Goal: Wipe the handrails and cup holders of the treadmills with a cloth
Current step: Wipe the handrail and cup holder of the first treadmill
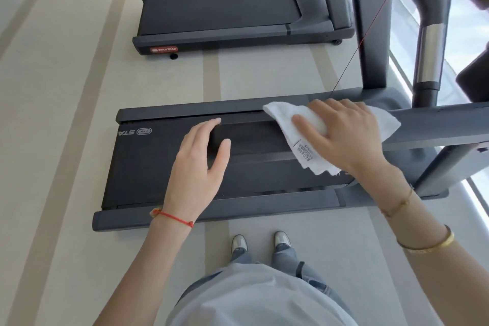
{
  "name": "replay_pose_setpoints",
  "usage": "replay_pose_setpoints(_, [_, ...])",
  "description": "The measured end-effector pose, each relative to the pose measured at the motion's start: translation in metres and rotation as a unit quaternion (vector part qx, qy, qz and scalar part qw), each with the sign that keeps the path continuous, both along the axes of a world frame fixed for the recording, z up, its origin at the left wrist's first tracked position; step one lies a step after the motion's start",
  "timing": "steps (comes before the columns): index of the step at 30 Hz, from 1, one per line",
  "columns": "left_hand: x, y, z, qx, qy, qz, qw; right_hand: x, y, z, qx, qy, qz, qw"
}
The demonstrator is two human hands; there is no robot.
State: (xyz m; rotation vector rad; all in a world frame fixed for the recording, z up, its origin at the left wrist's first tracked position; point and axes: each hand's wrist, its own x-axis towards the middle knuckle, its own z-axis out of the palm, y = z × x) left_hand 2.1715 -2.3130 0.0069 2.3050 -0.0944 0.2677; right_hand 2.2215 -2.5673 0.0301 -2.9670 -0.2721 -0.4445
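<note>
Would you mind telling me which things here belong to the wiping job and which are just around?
Job in hand:
- white cloth, under the right hand
- grey handrail the cloth lies on
- left hand, gripping the rail's dark end
- near treadmill

Just around:
- far treadmill
- striped floor
- red cord

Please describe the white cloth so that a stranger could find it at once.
Start at the nearer treadmill, whose dark handrail crosses the right side. The cloth drapes over that rail under the right hand. It is the only white item, with a printed label.
</note>
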Motion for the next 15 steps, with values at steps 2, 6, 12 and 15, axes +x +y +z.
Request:
replay_pose_setpoints(2, [-0.001, -0.004, 0.0, -0.004, 0.003, 0.008, 1.0, 0.016, 0.012, 0.005, -0.016, 0.061, 0.026, 0.998])
replay_pose_setpoints(6, [-0.002, -0.008, 0.0, -0.003, 0.011, 0.02, 1.0, 0.045, 0.058, 0.009, -0.004, 0.176, 0.158, 0.972])
replay_pose_setpoints(12, [-0.002, -0.009, 0.0, -0.007, 0.021, 0.028, 0.999, 0.057, 0.034, 0.01, 0.003, 0.242, 0.218, 0.946])
replay_pose_setpoints(15, [-0.001, -0.009, 0.0, 0.001, 0.021, 0.031, 0.999, 0.063, 0.01, 0.013, 0.006, 0.279, 0.209, 0.937])
